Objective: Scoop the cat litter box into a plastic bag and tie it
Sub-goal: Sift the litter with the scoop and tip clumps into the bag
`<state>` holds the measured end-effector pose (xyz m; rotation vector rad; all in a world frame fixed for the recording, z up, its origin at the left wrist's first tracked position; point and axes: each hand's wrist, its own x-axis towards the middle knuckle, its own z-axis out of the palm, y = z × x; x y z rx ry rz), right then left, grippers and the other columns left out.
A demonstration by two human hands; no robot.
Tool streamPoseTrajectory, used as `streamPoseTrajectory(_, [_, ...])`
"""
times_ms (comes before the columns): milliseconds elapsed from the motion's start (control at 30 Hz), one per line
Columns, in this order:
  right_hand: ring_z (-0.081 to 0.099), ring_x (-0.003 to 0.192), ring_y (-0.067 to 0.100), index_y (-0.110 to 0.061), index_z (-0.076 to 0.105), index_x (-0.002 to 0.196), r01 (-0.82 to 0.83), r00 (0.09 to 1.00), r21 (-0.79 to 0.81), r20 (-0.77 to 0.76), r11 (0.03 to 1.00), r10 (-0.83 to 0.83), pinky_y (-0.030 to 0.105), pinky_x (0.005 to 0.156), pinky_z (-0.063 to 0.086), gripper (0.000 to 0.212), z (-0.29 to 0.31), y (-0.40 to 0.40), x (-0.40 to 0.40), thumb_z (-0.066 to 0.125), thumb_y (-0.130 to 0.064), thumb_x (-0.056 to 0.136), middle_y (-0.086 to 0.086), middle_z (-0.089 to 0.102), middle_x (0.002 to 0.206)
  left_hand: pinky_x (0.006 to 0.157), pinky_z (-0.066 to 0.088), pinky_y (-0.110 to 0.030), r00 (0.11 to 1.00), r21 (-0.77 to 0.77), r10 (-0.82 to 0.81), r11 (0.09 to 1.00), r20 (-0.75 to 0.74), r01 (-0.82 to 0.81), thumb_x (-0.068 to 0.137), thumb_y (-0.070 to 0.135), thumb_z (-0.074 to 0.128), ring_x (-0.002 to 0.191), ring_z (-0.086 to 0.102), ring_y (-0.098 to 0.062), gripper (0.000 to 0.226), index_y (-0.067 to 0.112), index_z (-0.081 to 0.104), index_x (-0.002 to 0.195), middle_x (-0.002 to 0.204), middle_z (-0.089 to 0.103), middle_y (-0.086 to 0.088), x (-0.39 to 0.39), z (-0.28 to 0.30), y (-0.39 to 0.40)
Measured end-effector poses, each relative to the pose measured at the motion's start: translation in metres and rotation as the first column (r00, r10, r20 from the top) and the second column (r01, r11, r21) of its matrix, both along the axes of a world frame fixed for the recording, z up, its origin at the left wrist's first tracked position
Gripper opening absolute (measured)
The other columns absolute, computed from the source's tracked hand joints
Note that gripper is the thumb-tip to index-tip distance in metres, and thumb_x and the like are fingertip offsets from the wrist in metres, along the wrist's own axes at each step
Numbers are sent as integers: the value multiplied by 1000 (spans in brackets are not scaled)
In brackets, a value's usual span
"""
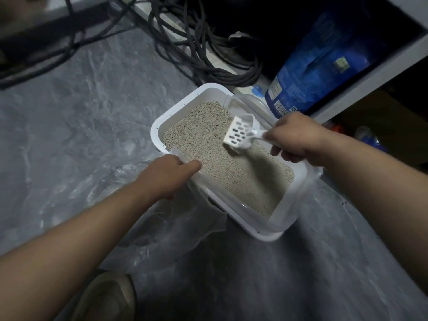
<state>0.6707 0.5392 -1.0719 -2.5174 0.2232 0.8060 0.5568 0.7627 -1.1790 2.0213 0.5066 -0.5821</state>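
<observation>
A white litter box (185, 105) filled with beige litter (208, 140) sits on the grey floor. A clear plastic bag (162, 228) lies crumpled on the floor beside the box's near left side, and its clear film drapes over the box's rim. My left hand (166, 174) grips the box's near left rim together with the bag's edge. My right hand (294, 137) holds the handle of a white slotted scoop (240, 133), whose blade hovers just above the litter with nothing visible in it.
A blue litter sack (324, 56) leans at the back right under a white shelf edge (370, 72). Coiled black cables (208, 56) lie behind the box. My shoe (108, 297) is at the bottom left.
</observation>
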Motion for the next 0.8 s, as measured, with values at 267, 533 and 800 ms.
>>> streamPoseTrajectory(267, [45,43,11,-7,64,97,223,970,127,-122,967,-208,23,43,33,18,-43,54,5,52,-18,102,4,60,61,69,64,-46,1000,52,3,999,26,-5,79,67,50,69,73,-28,58,12,70,77,75,72,-9,0,-2,-2])
streamPoseTrajectory(533, [34,38,10,-8,60,102,264,929,17,-271,964,-250,21,43,26,17,-26,12,-9,48,-19,103,0,53,52,79,59,-49,985,142,-142,982,93,129,96,49,50,76,68,-33,43,26,58,60,83,67,-18,-1,4,-3])
streamPoseTrajectory(800, [35,35,9,-3,61,108,211,929,-100,-289,972,-231,16,34,25,21,17,-44,-8,53,-21,102,3,55,55,77,60,-49,991,140,-122,984,57,113,97,53,48,82,69,-39,48,12,62,77,86,68,-20,-2,4,-2])
